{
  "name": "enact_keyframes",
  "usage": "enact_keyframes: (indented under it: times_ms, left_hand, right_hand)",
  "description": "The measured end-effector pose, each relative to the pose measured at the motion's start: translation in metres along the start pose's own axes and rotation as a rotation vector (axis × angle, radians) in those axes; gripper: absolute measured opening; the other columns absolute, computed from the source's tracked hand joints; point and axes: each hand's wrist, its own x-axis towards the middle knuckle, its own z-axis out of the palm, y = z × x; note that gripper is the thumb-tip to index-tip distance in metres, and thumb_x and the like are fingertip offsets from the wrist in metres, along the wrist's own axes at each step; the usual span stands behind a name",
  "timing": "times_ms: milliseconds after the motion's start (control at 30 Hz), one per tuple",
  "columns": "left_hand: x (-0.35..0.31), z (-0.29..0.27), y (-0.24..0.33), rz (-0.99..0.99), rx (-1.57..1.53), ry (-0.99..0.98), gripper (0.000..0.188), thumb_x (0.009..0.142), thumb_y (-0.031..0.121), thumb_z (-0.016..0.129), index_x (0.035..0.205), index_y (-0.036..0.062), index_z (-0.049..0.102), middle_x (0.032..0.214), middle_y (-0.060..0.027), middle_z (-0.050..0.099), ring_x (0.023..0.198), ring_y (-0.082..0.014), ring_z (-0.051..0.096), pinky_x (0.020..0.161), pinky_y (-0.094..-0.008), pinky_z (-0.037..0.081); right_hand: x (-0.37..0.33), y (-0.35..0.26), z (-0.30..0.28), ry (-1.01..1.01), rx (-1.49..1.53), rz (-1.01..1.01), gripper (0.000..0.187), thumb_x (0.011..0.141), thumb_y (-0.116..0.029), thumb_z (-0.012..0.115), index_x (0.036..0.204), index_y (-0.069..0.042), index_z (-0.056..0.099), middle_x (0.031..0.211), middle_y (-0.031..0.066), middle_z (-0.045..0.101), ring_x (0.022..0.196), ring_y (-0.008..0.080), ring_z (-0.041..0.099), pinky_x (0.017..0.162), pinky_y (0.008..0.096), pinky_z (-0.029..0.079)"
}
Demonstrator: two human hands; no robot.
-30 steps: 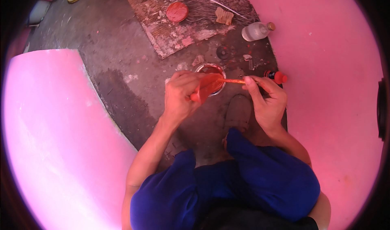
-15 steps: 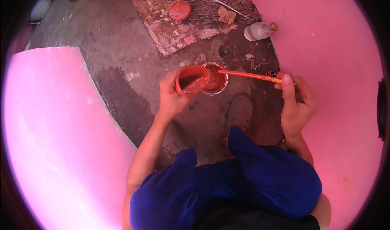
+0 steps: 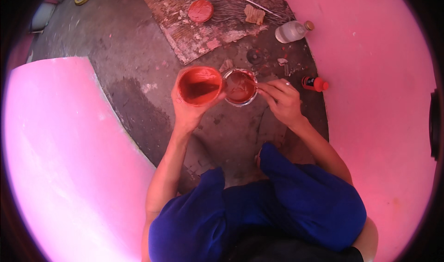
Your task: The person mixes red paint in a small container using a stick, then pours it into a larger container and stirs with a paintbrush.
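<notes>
My left hand (image 3: 185, 114) is wrapped round a red cup (image 3: 200, 86), tilted so that its open mouth shows, with red paint coating the inside. Right beside it stands a round metal can (image 3: 240, 87) with dark red paint in it and smears on its rim. The fingertips of my right hand (image 3: 284, 100) are pinched together at the can's right rim. What they grip is hidden; the orange stick is not distinguishable there. A small red bottle with a black label (image 3: 315, 83) lies to the right of this hand.
Large pink panels flank me, one on the left (image 3: 69, 146), one on the right (image 3: 370, 123). Ahead, a paint-stained board (image 3: 178, 35) carries a red round lid (image 3: 200, 11) and a brown scrap (image 3: 254, 14). A clear bottle (image 3: 291, 31) lies near the right panel. Grey floor (image 3: 115, 40) lies between.
My right hand has moved left to the can's rim, and the orange stick it held no longer shows. My left hand has shifted slightly left, turning the cup's mouth upward.
</notes>
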Motion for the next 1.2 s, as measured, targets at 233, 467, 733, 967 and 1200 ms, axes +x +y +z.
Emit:
enact_keyframes:
  times_ms: [233,467,733,967,1200]
  left_hand:
    - [0.001,0.0,-0.008,0.164,0.105,0.05,0.073,0.069,0.011,0.101,0.128,0.0041,0.059,0.122,-0.0062,0.071,0.112,-0.0166,0.069,0.099,-0.0351,0.057]
    - [0.005,-0.007,-0.024,0.292,0.402,-0.054,0.073,0.074,0.01,0.097,0.133,0.0046,0.056,0.123,-0.0065,0.07,0.109,-0.0172,0.07,0.1,-0.0342,0.056]
    - [0.01,0.007,-0.016,0.322,0.542,-0.197,0.072,0.068,0.026,0.099,0.127,0.0071,0.062,0.114,-0.0116,0.076,0.107,-0.0296,0.075,0.093,-0.0407,0.059]
    - [0.007,0.019,-0.008,0.473,0.585,-0.198,0.07,0.067,0.027,0.099,0.126,0.0096,0.065,0.115,-0.0098,0.076,0.102,-0.0329,0.074,0.09,-0.0429,0.058]
    - [0.005,-0.003,-0.018,0.474,0.656,-0.168,0.079,0.069,0.02,0.101,0.132,0.0031,0.057,0.118,-0.0123,0.076,0.107,-0.0243,0.075,0.095,-0.0377,0.059]
  right_hand:
    - [-0.014,0.01,0.013,0.011,0.567,0.85,0.023,0.101,-0.026,0.075,0.107,-0.004,0.08,0.089,0.0023,0.075,0.068,0.0074,0.058,0.059,0.0266,0.045]
    - [-0.009,0.017,-0.026,0.217,0.842,1.078,0.029,0.104,-0.031,0.072,0.107,-0.002,0.076,0.087,0.0018,0.073,0.064,0.0018,0.049,0.054,0.0198,0.037]
    - [0.018,-0.024,-0.043,0.192,0.808,0.848,0.029,0.106,-0.027,0.07,0.11,0.001,0.077,0.089,0.0038,0.076,0.066,0.0024,0.053,0.057,0.0203,0.04]
    - [0.021,-0.042,-0.029,0.093,0.504,0.46,0.025,0.106,-0.02,0.069,0.113,0.003,0.076,0.1,0.0069,0.075,0.082,0.0078,0.067,0.069,0.0222,0.047]
    - [0.02,-0.037,-0.069,0.19,0.501,0.613,0.024,0.105,-0.017,0.071,0.111,0.006,0.076,0.094,0.0065,0.077,0.089,0.012,0.073,0.08,0.0253,0.054]
